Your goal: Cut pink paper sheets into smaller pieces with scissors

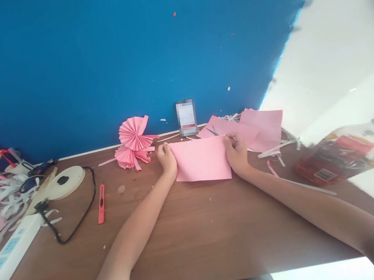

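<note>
A pink sheet of paper (200, 160) lies flat on the brown table (199, 230) near the blue wall. My left hand (167, 158) pinches the sheet's far left corner with curled fingers. My right hand (236, 151) pinches the far right corner the same way. Both forearms stretch out across the table toward the sheet.
Two folded pink paper fans (133, 142) lie left of the sheet. More pink sheets (257, 126) with scissors lie behind at the right. A red utility knife (101, 204), a tape roll (64, 180), a black cord, a white power strip (7, 257) and paper strips sit at the left. A clear bag (343, 151) lies at the right.
</note>
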`<state>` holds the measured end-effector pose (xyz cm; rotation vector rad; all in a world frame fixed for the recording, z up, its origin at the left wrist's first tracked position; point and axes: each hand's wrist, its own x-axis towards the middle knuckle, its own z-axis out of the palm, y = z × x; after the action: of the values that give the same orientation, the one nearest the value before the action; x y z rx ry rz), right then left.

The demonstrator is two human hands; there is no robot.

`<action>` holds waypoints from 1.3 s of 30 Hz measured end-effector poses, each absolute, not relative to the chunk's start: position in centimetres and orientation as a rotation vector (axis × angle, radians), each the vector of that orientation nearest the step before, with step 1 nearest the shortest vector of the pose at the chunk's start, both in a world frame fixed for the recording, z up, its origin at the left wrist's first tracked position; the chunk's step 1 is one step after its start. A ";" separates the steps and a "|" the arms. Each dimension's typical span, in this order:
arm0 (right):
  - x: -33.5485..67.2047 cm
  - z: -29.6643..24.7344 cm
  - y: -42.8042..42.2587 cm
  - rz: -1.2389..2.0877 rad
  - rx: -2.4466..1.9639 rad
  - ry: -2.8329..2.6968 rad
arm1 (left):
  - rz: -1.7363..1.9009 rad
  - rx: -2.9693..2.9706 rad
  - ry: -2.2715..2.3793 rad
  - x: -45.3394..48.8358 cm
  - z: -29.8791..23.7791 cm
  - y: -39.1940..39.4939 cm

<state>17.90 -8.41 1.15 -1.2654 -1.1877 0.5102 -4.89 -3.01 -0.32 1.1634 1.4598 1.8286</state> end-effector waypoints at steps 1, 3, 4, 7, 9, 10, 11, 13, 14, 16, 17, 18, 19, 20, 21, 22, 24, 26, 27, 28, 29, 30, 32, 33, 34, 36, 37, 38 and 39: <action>18.1 0.9 -8.2 0.509 -1.270 -1.174 | 1.843 1.114 1.439 -4.9 -0.3 -2.9; 18.4 0.4 -7.8 0.500 -1.288 -1.113 | 1.860 0.965 1.373 -4.8 -0.2 -2.7; 18.6 0.2 -7.5 0.497 -1.296 -1.072 | 1.858 0.900 1.331 -4.8 -0.2 -2.6; 18.9 -0.2 -7.1 0.497 -1.302 -1.019 | 1.780 0.939 1.220 -4.5 -0.1 -2.6; 18.9 -0.2 -7.1 0.495 -1.300 -1.043 | 1.712 1.064 1.192 -4.3 -0.1 -2.9; 18.9 -0.2 -7.1 0.498 -1.299 -1.053 | 1.686 1.110 1.191 -4.2 -0.1 -3.0; 18.9 -0.2 -7.2 0.503 -1.298 -1.057 | 1.672 1.141 1.200 -4.2 -0.1 -3.1; 18.9 -0.1 -7.3 0.518 -1.297 -1.056 | 1.674 1.188 1.232 -4.1 0.0 -3.2; 18.9 -0.1 -7.3 0.525 -1.297 -1.055 | 1.676 1.225 1.253 -4.1 0.0 -3.2; 19.0 -0.2 -7.3 0.535 -1.300 -1.060 | 1.630 1.375 1.288 -4.1 0.0 -3.2; 19.0 -0.3 -7.2 0.538 -1.301 -1.064 | 1.569 1.490 1.297 -4.2 0.0 -3.2; 19.1 -0.3 -7.2 0.541 -1.301 -1.068 | 1.486 1.627 1.297 -4.2 -0.1 -3.2; 19.1 -0.4 -7.2 0.545 -1.301 -1.070 | 1.396 1.767 1.291 -4.3 -0.1 -3.2; 19.1 -0.4 -7.1 0.551 -1.301 -1.070 | 1.312 1.895 1.282 -4.4 -0.2 -3.3; 19.1 -0.5 -7.1 0.560 -1.299 -1.067 | 1.248 2.000 1.280 -4.4 -0.2 -3.3; 19.2 -0.5 -7.1 0.571 -1.295 -1.062 | 1.205 2.082 1.288 -4.5 -0.1 -3.4; 19.2 -0.6 -7.0 0.590 -1.284 -1.045 | 1.134 2.200 1.322 -4.5 0.0 -3.7; 19.2 -0.7 -7.0 0.600 -1.270 -1.023 | 1.047 2.297 1.369 -4.6 0.3 -3.9; 19.2 -0.7 -7.0 0.602 -1.266 -1.013 | 1.004 2.344 1.387 -4.6 0.4 -4.0; 19.2 -0.7 -6.9 0.604 -1.266 -1.006 | 0.968 2.385 1.398 -4.6 0.6 -4.0; 19.2 -0.7 -6.9 0.604 -1.269 -0.999 | 0.941 2.419 1.407 -4.6 0.6 -4.1; 19.2 -0.6 -6.9 0.604 -1.275 -0.996 | 0.919 2.449 1.413 -4.6 0.7 -4.1; 19.1 -0.6 -6.8 0.599 -1.287 -0.992 | 0.881 2.493 1.418 -4.5 0.7 -4.0; 19.1 -0.6 -6.8 0.594 -1.290 -0.992 | 0.861 2.508 1.424 -4.5 0.6 -4.0; 19.1 -0.5 -6.7 0.589 -1.289 -0.994 | 0.840 2.520 1.433 -4.5 0.6 -4.0; 19.2 -0.5 -6.7 0.581 -1.282 -0.999 | 0.795 2.539 1.449 -4.6 0.6 -4.0; 19.2 -0.5 -6.7 0.580 -1.279 -1.001 | 0.777 2.548 1.458 -4.6 0.6 -4.0; 19.2 -0.5 -6.7 0.581 -1.276 -1.004 | 0.766 2.555 1.467 -4.6 0.6 -4.1; 19.2 -0.5 -6.8 0.582 -1.275 -1.005 | 0.762 2.562 1.474 -4.6 0.5 -4.1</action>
<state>19.17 -6.75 -0.52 -1.2749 -1.0049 0.5816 -4.61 -4.12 0.55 2.5615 1.4742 0.7625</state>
